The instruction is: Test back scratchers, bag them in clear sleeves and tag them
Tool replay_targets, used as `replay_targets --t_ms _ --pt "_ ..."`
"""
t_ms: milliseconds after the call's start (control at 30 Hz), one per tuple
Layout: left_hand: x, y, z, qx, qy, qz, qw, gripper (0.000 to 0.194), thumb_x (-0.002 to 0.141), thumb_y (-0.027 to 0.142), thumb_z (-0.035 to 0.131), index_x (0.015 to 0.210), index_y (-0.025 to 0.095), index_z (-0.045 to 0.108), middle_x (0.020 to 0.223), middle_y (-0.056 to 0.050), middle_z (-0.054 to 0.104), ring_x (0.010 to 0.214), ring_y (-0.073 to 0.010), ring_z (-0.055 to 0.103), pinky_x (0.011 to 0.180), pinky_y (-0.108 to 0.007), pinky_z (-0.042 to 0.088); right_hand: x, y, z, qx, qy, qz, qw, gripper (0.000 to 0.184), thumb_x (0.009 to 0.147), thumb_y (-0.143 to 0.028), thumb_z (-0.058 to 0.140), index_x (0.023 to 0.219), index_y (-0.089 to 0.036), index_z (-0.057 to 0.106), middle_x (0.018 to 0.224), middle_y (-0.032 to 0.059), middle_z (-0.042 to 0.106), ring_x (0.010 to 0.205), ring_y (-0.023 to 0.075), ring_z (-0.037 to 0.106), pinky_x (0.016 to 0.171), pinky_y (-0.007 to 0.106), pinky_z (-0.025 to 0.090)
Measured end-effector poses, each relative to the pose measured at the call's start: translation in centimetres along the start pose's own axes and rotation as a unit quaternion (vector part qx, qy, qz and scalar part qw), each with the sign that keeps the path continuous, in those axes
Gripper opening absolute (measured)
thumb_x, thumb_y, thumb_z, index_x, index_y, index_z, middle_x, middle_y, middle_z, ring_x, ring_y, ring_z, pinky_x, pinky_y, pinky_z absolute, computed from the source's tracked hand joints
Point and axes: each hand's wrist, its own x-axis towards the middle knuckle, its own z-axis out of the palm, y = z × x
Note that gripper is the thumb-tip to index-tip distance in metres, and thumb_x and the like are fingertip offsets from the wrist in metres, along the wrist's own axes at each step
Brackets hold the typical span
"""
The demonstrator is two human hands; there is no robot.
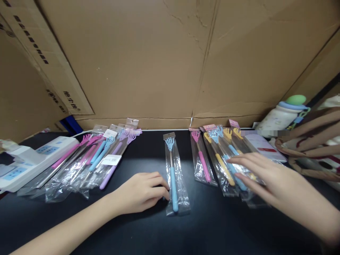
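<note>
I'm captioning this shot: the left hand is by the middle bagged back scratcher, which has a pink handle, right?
Not pink: the head view shows the middle bagged back scratcher with a light blue handle. The left hand is indeed by it.

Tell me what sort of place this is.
Probably an indoor desk or worktable: bagged back scratchers lie on a dark tabletop, a white power strip sits at the left, and a cardboard panel stands behind.
</note>
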Motion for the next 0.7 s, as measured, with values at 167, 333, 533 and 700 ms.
replay_targets --t_ms 167,333,533,700 --pt "-0.1 0.0 0.0 -0.005 0.003 -0.003 1.000 0.024 0.089 0.010 0.042 0.100 0.024 0.058 0.104 -0.001 0.064 0.095 -0.0138 0.057 0.075 -0.023 0.044 -7.1 9.0 1.8 -0.048 -0.073 0.218 0.972 0.050 0.088 -0.054 0.040 0.124 -0.021 0.049 0.123 0.0186 0.057 0.114 0.0303 0.055 0.095 0.042 0.044" --pt "-0.2 0.0 0.0 -0.018 -0.001 -0.025 1.000 0.027 0.090 0.012 0.041 0.108 0.024 0.057 0.098 -0.002 0.064 0.092 -0.0143 0.058 0.076 -0.023 0.046 -11.1 11.5 4.6 -0.002 -0.118 0.246 0.962 0.065 0.087 -0.051 0.041 0.143 -0.020 0.030 0.144 0.0150 0.040 0.131 0.0268 0.040 0.110 0.038 0.031" --pt "0.0 0.0 0.0 -0.019 0.005 -0.020 1.000 0.024 0.091 0.012 0.040 0.097 0.024 0.060 0.100 0.000 0.065 0.092 -0.0130 0.059 0.075 -0.022 0.044 -10.9 10.3 5.6 -0.029 -0.085 0.217 0.972 0.067 0.085 -0.059 0.038 0.141 -0.023 0.038 0.144 0.0111 0.041 0.132 0.0300 0.038 0.109 0.048 0.032" --pt "0.1 0.2 -0.1 -0.031 0.005 -0.022 0.999 0.022 0.091 0.013 0.041 0.093 0.024 0.060 0.102 0.001 0.066 0.092 -0.0120 0.059 0.074 -0.022 0.044 -10.6 10.0 5.7 -0.030 -0.079 0.195 0.977 0.066 0.085 -0.062 0.033 0.138 -0.025 0.043 0.143 0.0051 0.043 0.132 0.0259 0.040 0.109 0.046 0.031"
